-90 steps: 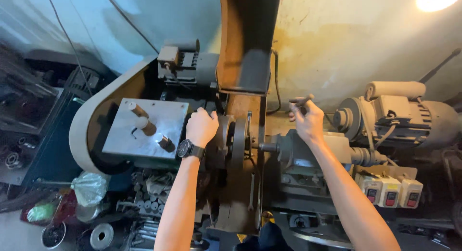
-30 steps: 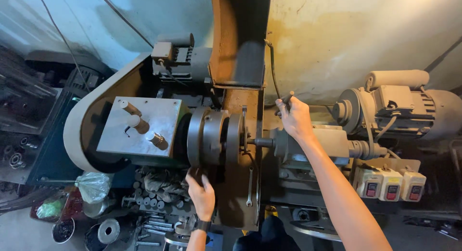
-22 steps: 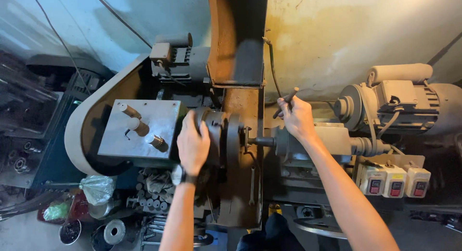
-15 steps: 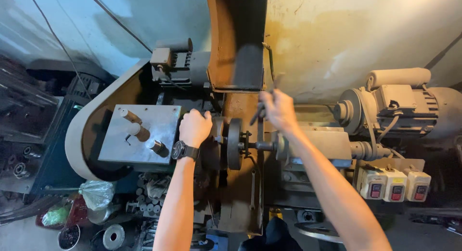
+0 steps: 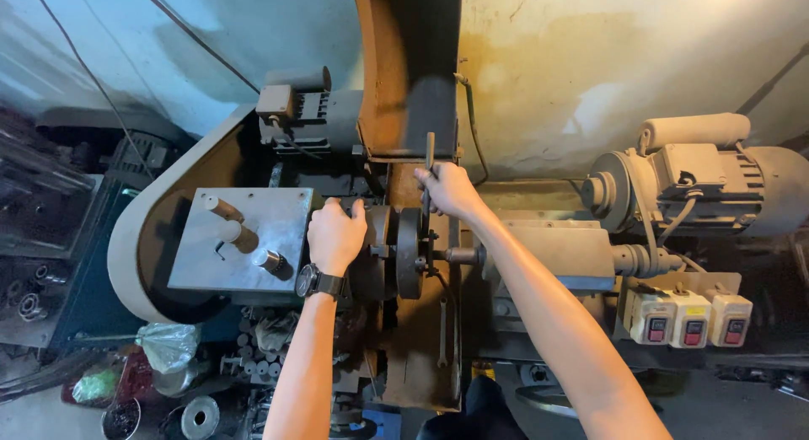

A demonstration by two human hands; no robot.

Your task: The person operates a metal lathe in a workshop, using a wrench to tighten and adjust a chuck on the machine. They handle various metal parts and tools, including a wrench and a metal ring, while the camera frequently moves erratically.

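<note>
My left hand, with a dark watch on its wrist, grips the round dark chuck of a small lathe from its left side. My right hand is closed on a slim metal key handle that stands upright above the chuck's right face. A short spindle runs from the chuck to the grey housing on the right. Left of my left hand lies a grey plate with three stubby levers.
A grey electric motor sits at the right, above three switch boxes with red and green buttons. A curved belt guard wraps the left side. Metal parts and plastic bags lie on the floor below.
My left hand rose from below the machine onto the chuck and stayed there. My right hand moved left from the grey housing to the key above the chuck.
</note>
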